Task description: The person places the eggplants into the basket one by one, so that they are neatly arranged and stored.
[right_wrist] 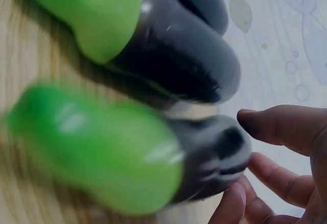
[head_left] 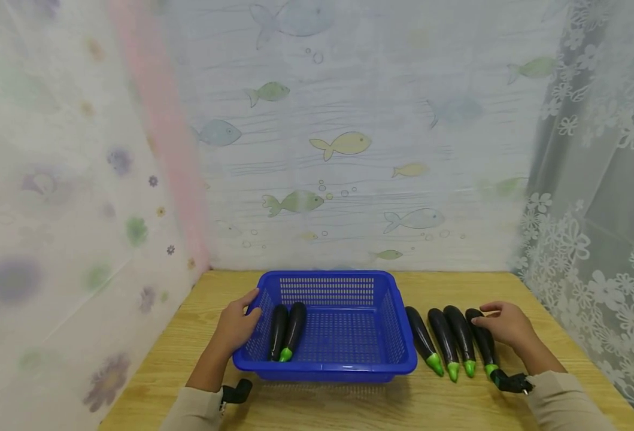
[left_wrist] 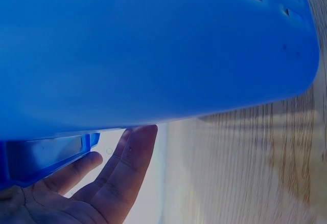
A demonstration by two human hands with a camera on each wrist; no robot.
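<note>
Two eggplants [head_left: 295, 331] lie inside the blue basket [head_left: 322, 366], its nine-o'clock rim held by the left hand [head_left: 236, 326]; three more eggplants [head_left: 444, 341] fill the gap toward the right hand [head_left: 507, 326]; the outermost eggplant [head_left: 482, 338] lies at its eight o'clock, touched by loosely parted fingers.

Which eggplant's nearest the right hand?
Rightmost eggplant of the four beside the blue basket: right hand is at its dark end; all others lie farther left.

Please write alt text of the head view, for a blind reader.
A person's left hand holds a blue basket with two eggplants inside, while the right hand touches the rightmost of four more eggplants beside it on the table.
</note>
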